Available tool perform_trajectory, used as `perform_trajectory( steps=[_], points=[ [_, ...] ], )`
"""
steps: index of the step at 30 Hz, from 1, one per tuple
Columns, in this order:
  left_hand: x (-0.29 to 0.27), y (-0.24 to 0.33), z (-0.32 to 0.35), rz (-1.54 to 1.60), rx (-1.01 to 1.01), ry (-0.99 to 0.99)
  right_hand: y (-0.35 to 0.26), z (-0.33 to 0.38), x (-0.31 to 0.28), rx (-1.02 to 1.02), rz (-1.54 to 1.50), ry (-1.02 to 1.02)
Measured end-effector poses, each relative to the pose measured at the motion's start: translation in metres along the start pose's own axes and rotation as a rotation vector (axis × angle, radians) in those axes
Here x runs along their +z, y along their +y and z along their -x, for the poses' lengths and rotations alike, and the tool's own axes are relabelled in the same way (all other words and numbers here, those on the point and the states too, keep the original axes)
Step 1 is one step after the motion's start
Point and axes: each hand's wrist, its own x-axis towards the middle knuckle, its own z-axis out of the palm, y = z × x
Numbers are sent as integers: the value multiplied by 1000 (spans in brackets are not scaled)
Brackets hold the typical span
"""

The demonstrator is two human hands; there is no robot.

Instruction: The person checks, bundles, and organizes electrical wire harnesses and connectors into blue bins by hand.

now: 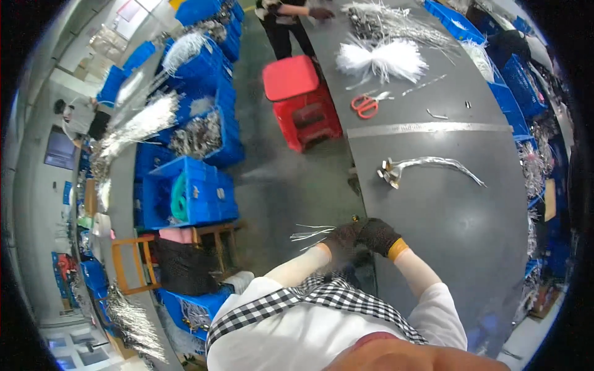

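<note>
Both my hands wear dark gloves with orange cuffs and meet close together at the table's near left edge. My left hand (343, 240) is closed around a bundle of thin silvery wires (311, 233), whose loose ends fan out to the left. My right hand (378, 237) presses against the left one with its fingers curled; the part between the hands is hidden. A small brass-coloured tip (355, 217) peeks out above them. Farther up the grey table (433, 216) lies another silvery wire bundle (433, 162) with metal end pieces at its left end.
A metal ruler strip (427, 128) crosses the table. Beyond it lie red-handled scissors (365, 107), a white strand bundle (380, 60) and more silvery wires (396, 28). Red stools (303, 114) and blue bins (210, 195) stand to the left. A co-worker's gloved hand (320, 13) is at the far end.
</note>
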Motion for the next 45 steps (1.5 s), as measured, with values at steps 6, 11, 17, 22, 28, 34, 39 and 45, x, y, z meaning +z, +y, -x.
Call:
perform_trajectory(
  steps=[6,11,17,22,28,34,39,45],
  points=[
    [28,62,-48,67,-8,-123,-2,70,-49,214,168,-186],
    [19,52,-54,264,144,-134,-27,77,-44,518,140,-247],
    [-78,67,-35,416,-165,139,-59,33,-49,702,-1106,544],
    [-164,103,-62,447,-49,-322,-40,28,-141,249,-413,438],
    [-224,139,-60,719,-122,-406,-48,87,-239,282,286,388],
    [-247,127,-47,405,-272,-721,-10,192,-262,534,647,122],
    [-240,91,-92,-112,510,-407,16,349,-253,982,738,219],
    [-199,52,-229,899,-259,-365,-55,529,-71,1170,723,133]
  ],
)
